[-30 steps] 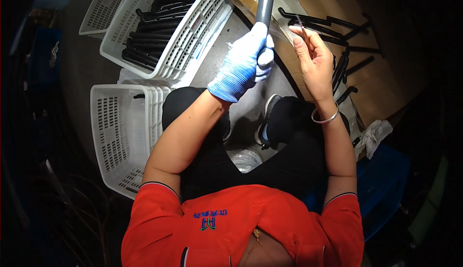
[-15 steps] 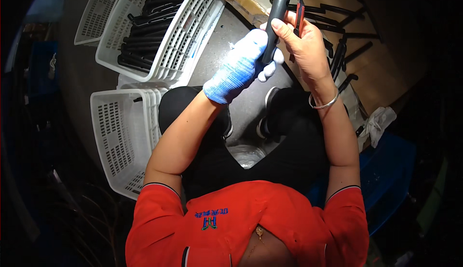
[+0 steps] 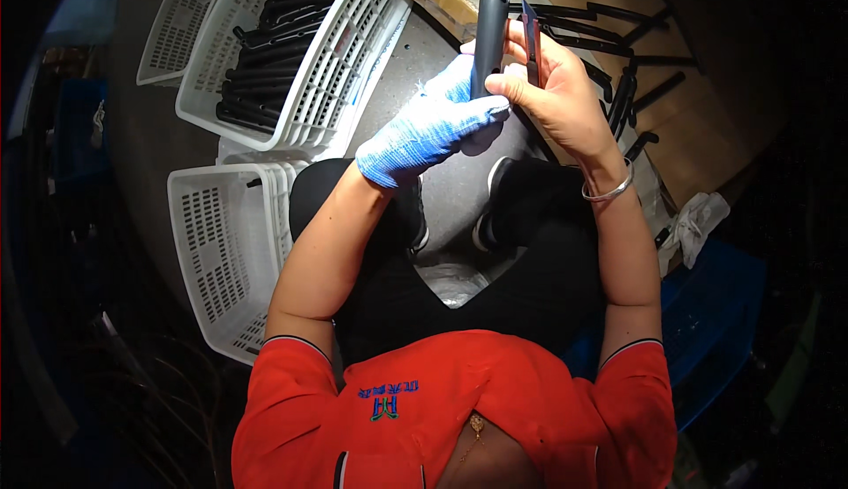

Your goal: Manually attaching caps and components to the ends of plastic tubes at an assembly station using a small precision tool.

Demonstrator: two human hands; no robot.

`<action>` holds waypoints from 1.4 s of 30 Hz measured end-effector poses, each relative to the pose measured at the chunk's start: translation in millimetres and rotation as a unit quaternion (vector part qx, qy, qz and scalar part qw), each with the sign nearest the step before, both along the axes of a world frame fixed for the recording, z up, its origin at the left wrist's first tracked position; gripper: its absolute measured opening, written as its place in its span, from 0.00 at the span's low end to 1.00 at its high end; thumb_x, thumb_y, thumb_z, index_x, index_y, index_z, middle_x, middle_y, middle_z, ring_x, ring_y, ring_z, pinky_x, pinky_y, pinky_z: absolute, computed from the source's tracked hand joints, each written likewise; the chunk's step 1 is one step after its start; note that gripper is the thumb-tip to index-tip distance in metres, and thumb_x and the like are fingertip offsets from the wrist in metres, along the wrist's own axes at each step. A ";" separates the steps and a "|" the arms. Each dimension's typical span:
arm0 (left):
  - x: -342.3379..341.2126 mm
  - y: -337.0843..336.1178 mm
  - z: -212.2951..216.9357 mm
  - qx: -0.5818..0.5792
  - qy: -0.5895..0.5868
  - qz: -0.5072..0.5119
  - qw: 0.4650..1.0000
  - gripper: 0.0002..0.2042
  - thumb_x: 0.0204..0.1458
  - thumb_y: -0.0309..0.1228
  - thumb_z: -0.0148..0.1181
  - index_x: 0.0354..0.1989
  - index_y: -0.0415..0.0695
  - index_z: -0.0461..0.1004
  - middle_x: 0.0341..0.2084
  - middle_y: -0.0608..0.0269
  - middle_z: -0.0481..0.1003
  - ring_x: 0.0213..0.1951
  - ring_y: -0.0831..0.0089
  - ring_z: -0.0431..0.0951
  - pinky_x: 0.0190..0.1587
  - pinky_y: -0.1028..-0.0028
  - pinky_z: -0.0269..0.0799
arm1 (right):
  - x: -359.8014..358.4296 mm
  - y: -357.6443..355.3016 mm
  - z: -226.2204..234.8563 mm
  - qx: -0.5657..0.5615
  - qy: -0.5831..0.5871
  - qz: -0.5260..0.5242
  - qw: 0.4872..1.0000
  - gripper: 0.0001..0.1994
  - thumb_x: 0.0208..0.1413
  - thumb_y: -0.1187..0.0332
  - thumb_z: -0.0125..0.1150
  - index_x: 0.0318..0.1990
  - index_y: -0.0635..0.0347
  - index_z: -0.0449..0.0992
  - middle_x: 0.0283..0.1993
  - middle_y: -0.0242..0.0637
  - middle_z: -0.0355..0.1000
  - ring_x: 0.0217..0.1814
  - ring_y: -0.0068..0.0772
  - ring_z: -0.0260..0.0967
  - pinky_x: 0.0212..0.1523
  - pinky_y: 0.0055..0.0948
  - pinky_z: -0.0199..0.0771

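A dark grey-black tube (image 3: 493,30) with small holes in its side stands nearly upright in the picture, its upper end cut off by the frame. My left hand (image 3: 433,127), in a blue and white knit glove, is wrapped round the tube's lower end. My bare right hand (image 3: 570,105) grips a red utility knife (image 3: 532,47) with its blade pointing up, just right of the tube. The right thumb reaches the tube's right side near its lower end; part of the knife's handle is hidden by the fingers.
Several black tubes (image 3: 618,47) lie on brown cardboard (image 3: 724,127) at the right. A white slatted basket (image 3: 309,91) full of black tubes stands far left, with stacked white baskets (image 3: 208,242) nearer. A blue bin (image 3: 715,312) and crumpled white cloth (image 3: 698,224) sit at the right.
The tube has shifted left and turned more upright, showing holes in its side. My left thumb now lies across its lower end. The knife has moved slightly left and down.
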State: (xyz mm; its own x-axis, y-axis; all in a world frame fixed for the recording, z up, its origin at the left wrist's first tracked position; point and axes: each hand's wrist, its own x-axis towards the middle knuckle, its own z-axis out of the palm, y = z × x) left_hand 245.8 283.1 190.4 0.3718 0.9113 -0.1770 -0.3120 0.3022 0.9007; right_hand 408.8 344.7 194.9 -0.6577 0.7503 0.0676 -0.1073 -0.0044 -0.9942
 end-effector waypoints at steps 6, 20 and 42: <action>-3.6 0.6 4.9 -0.049 -0.094 0.007 0.994 0.14 0.52 0.35 0.60 0.41 0.44 0.64 0.18 0.71 0.63 0.17 0.84 0.61 0.17 0.84 0.53 | 3.6 -13.8 5.8 0.182 -0.135 -0.190 0.955 0.16 0.59 0.70 0.56 0.54 0.63 0.67 0.42 0.37 0.70 0.49 0.27 0.69 0.49 0.23 0.68; -11.1 -0.2 1.8 -0.076 -0.121 0.046 0.989 0.16 0.51 0.31 0.62 0.44 0.44 0.62 0.19 0.71 0.63 0.15 0.86 0.59 0.16 0.85 0.51 | 7.8 -15.6 19.8 0.536 -0.235 -0.160 0.795 0.06 0.49 0.68 0.62 0.33 0.60 0.75 0.22 0.35 0.61 0.21 0.36 0.59 0.24 0.30 0.57; -9.9 -0.1 6.0 -0.037 -0.082 0.091 0.992 0.09 0.54 0.33 0.59 0.32 0.45 0.64 0.15 0.73 0.60 0.14 0.87 0.56 0.15 0.84 0.48 | 1.6 -21.2 14.7 0.548 -0.273 -0.182 0.769 0.07 0.47 0.72 0.62 0.34 0.60 0.75 0.23 0.34 0.65 0.23 0.36 0.64 0.26 0.30 0.62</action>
State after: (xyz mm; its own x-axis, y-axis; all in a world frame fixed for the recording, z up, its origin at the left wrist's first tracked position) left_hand 235.9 283.0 196.5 0.2319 0.9527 -0.1962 -0.5076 0.2906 0.8111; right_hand 410.4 323.5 209.7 -0.5728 0.5803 0.5789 0.5326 0.8004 -0.2754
